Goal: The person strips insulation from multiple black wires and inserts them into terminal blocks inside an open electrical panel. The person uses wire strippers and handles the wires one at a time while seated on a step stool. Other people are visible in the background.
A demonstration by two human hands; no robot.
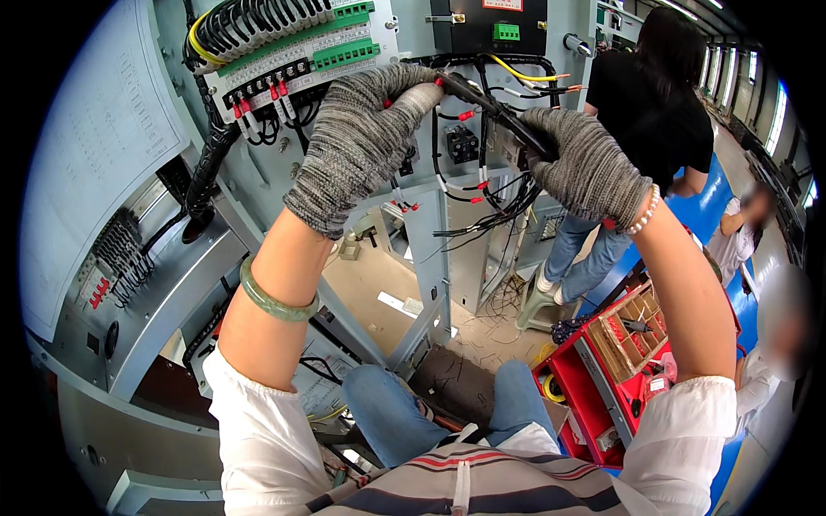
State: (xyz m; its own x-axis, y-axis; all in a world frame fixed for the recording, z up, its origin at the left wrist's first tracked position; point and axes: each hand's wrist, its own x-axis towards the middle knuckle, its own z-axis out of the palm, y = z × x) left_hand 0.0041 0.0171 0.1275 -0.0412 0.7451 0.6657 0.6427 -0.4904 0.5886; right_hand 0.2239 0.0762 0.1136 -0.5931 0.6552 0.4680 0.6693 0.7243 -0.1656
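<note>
My left hand (pixel 366 138), in a grey knit glove, is closed in a pinch on a thin wire whose red terminal (pixel 439 82) shows at the fingertips. My right hand (pixel 589 168), gloved alike, is wrapped round the handles of black crimping pliers (pixel 503 114). The pliers slant up and leftward, their jaw end meeting the red terminal. Fingers partly hide the wire. Below the pliers, black wires with red terminals (pixel 479 185) hang from the cabinet beside a small black block (pixel 462 144).
Green terminal strips (pixel 344 54) and a wired black strip (pixel 267 83) sit upper left. A paper drawing (pixel 103 155) hangs at the left. A red tool cart (pixel 594 370) with a sorting box (pixel 637 322) stands right. Another person (pixel 658 95) stands on a stool (pixel 539 305).
</note>
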